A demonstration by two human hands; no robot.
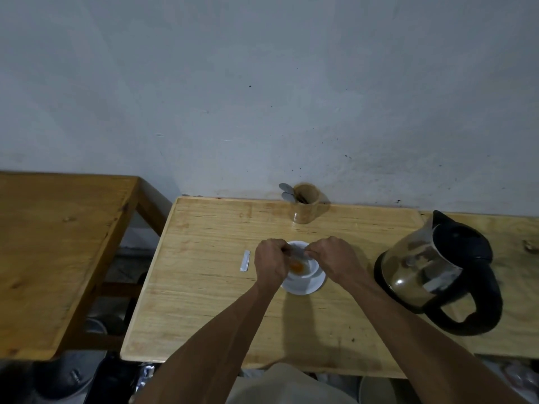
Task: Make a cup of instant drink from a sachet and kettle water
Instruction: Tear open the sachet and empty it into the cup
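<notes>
**A:** Where are the hands?

**B:** Both are raised over a white cup (300,265) near the middle of a pale wooden tabletop (204,301). The left hand (269,259) and right hand (335,256) are close together, fingertips pinched on a small silvery sachet (296,252) stretched between them just above the cup's rim. The sachet is blurred, so I cannot tell whether it is torn open.

**A:** What is in the cup?

**B:** An orange patch (384,266) shows at the bottom; powder or liquid, I cannot tell. The cup stands on a white saucer (315,285).

**A:** Correction on that patch's place?

**B:** It sits inside the cup, just right of the left hand's knuckles.

**A:** Anything beside the cup?

**B:** To the left, near the left hand but apart from it, a narrow silver strip (245,260) lies flat on the wood. It looks like a torn piece of packaging.

**A:** And the kettle?

**B:** A kettle (437,272) with a shiny metal body, black lid and black handle stands on its black base to the right of the cup, well clear of the right hand. Its lid is down and its handle points toward the viewer.

**A:** What lies farther back?

**B:** A round wooden holder (306,207) stands at the far edge against a grey wall (262,83), with spoons (286,191) leaning out to its left. A darker wooden table (58,243) stands to the left, separated by a gap.
</notes>
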